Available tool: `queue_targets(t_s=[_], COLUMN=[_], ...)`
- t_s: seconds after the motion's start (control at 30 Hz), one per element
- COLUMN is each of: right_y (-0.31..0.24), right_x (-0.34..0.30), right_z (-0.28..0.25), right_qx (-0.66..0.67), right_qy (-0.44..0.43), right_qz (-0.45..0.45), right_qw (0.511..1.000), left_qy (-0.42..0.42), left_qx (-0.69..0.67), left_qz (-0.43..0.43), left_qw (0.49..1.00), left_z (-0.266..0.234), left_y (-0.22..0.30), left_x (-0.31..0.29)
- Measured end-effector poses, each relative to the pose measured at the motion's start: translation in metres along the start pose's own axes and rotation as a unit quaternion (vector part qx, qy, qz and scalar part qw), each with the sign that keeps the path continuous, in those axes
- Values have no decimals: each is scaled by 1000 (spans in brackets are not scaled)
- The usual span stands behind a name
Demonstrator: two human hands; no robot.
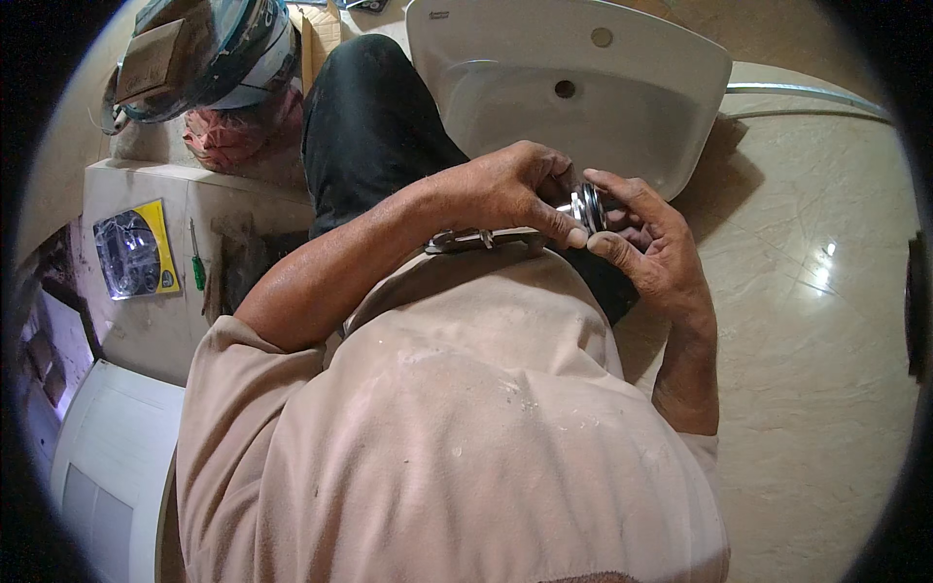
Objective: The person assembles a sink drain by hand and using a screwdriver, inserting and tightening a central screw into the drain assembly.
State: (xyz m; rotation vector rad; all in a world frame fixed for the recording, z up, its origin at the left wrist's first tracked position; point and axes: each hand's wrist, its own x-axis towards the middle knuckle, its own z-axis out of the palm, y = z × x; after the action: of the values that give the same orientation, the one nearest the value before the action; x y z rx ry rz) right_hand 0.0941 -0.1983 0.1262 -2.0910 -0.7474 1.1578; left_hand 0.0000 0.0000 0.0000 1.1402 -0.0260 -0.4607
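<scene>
Glossy beige tile flr (816,408) w/ bright glare (824,267), white panel (112,437) lower L.

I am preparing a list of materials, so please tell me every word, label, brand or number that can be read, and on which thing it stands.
I do not copy out wording; here is where print stands.
White sink: small dark print at its upper left; not quoted.
Yellow-edged pack: any print too small to read.
Bucket: pale marks, perhaps lettering, too incomplete to read.
Metal fitting: no print visible.
</scene>
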Motion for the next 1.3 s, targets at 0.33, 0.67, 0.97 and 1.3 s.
queue_targets(t_s=[0.33,0.67,0.97,1.3], right_y=[9,6,10,18], right_x=[-1,3,4,10], right_z=[7,7,-2,-1], right_qx=[205,139,255,344], right_qy=[22,111,118,101], right_qz=[-12,-99,-108,-143], right_qw=[978,979,954,922], left_qy=[11,7,17,2], left_qx=[-33,-22,-56,-107], left_qz=[16,11,25,78], left_qw=[999,1000,998,991], left_z=[-3,-2,-11,-27], left_y=[-4,-2,3,-1], left_x=[-7,-9,-16,-34])
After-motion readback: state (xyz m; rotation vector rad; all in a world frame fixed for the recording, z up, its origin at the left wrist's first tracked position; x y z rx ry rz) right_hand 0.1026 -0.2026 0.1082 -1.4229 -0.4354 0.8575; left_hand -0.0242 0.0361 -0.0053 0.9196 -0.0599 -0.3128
